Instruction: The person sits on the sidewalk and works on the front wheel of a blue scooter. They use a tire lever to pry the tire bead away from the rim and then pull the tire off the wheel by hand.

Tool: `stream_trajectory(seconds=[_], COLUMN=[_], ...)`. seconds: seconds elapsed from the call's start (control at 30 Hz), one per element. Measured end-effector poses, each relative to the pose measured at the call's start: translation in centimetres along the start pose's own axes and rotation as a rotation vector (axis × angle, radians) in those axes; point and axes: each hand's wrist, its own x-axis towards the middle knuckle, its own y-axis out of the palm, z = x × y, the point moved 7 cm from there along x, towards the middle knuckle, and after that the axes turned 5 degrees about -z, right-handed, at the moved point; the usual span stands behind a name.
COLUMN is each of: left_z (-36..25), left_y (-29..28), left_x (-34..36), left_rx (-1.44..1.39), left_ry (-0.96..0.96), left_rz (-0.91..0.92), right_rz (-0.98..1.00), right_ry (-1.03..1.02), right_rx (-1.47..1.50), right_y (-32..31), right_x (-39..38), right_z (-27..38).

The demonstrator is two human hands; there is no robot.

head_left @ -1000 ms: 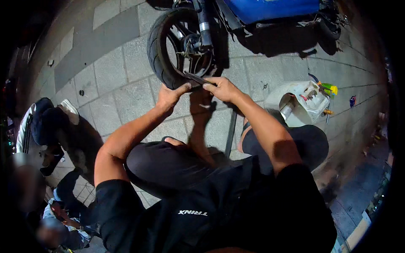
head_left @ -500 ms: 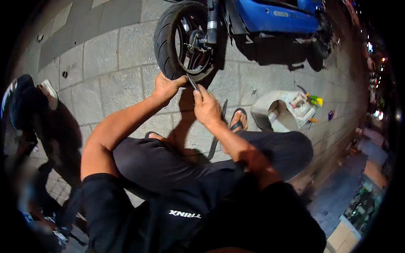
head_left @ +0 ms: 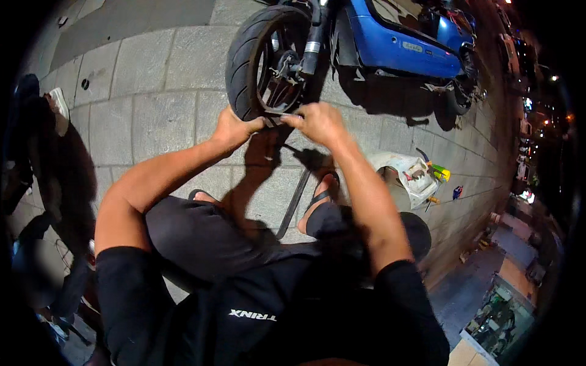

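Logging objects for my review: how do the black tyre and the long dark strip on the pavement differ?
The tyre is round and grooved; the strip is long and narrow. The tyre stands upright; the strip lies on the pavement. The left hand touches the tyre; the strip is untouched. Both are dark.

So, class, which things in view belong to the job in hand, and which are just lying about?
In the job:
front tyre, gripped by the left hand
thin tool, in the right hand
blue scooter

Lying about, apparently unused just now:
long dark strip on the paving
pale container
yellow-green handle beside it
small blue item
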Motion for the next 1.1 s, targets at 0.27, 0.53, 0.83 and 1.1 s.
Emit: stream_trajectory(seconds=[0.27,0.53,0.83,1.1], left_z=[-1.0,-0.3,-1.6,1.5], left_y=[1.6,1.4,1.7,3.4], left_x=[-0.4,-0.2,-1.3,-1.5], left_rx=[-0.088,-0.066,-0.114,-0.228], left_ry=[0.095,0.080,-0.060,-0.245], left_rz=[0.078,0.051,0.067,0.060], right_rz=[0.100,0.026,0.336,0.034], right_ry=[-0.485,-0.544,-0.152,0.688], right_rx=[-0.325,-0.241,0.410,1.088], right_y=[-1.9,0.0,9.4,18.1], right_x=[8.4,6.7,6.5,-1.3], right_z=[-1.8,-2.9,-9.3,-11.3])
